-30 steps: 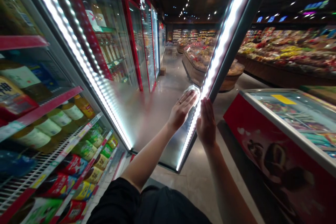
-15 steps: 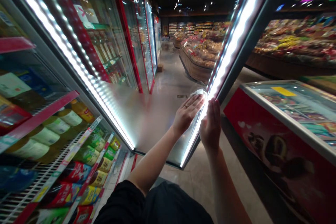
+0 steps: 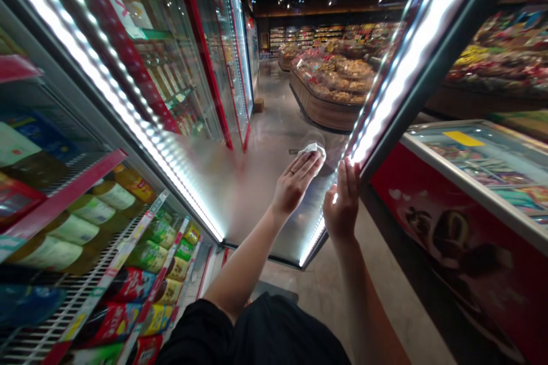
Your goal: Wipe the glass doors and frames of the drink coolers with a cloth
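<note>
With its fingers laid flat, my left hand [image 3: 294, 185] presses a white cloth [image 3: 317, 151] against the glass door [image 3: 268, 222] of an open drinks cooler. Part of the cloth is covered by the fingers. My right hand [image 3: 343, 205] is at the door's outer edge, holding the dark door frame [image 3: 422, 88] with fingers extended upward and the thumb on the inner side. A bright LED strip [image 3: 396, 97] runs along that frame just above the right fingertips. The glass has a hazy patch left of the cloth.
Cooler shelves [image 3: 96, 179] with bottles [image 3: 92, 208] and packs stand on my left. A red chest freezer [image 3: 432, 205] is to the right, beyond the door. Past the glass are red-framed coolers [image 3: 209, 51], a produce island [image 3: 329, 108] and a small box [image 3: 258, 105] on the floor.
My left hand has slid the cloth leftward across the glass, away from the lit door edge. My right hand stays at the frame; the view has shifted slightly.
</note>
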Demonstrator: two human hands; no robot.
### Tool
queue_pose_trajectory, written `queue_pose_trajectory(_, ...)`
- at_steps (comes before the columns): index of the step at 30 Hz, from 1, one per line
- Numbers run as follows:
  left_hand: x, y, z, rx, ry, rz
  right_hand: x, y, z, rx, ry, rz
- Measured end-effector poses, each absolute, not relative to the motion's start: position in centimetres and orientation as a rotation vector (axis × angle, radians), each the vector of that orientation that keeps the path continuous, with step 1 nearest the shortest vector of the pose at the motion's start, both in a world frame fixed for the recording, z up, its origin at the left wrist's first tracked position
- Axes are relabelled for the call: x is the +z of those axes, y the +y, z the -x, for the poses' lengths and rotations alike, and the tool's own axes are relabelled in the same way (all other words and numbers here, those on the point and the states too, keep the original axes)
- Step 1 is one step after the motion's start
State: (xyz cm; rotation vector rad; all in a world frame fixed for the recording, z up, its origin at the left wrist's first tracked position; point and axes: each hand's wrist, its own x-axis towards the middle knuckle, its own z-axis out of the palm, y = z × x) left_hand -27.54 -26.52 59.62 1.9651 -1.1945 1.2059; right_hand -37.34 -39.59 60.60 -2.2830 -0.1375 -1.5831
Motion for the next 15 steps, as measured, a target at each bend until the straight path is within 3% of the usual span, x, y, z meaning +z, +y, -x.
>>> queue_pose_trajectory(7, 60.2, -24.4, 25.6, 1.289, -0.926, -1.833, 60.7, -37.6, 36.9, -1.505, -0.108, 2.311)
queue_pose_trajectory(15, 60.0, -22.4, 25.7, 1.189, -1.172, -1.912, 61.0, -35.3, 35.7, -1.447, -0.159, 2.317)
